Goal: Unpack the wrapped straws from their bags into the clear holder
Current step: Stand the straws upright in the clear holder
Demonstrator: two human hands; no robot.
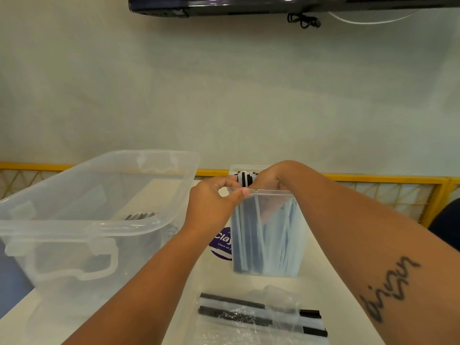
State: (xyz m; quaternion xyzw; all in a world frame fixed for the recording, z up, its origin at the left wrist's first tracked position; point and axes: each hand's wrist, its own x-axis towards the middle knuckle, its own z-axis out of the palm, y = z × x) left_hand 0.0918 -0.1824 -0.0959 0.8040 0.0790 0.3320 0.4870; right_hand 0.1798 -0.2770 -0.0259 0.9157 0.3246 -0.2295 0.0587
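Observation:
The clear holder (293,245) stands upright mid-table, packed with several wrapped straws (251,235). My left hand (211,202) pinches the holder's near-left rim with thumb and fingers. My right hand (266,179) reaches down into the holder's open top, its fingers curled round a bunch of black-and-white straw tops (245,179). At the near edge lies a clear bag (261,317) holding more wrapped straws with black ends.
A large clear plastic bin (82,227) with a latch handle stands at the left. A purple round sticker (221,242) lies on the white table behind the holder. Along the far table edge runs a yellow rail (373,179). Overhead hangs a dark screen (273,5).

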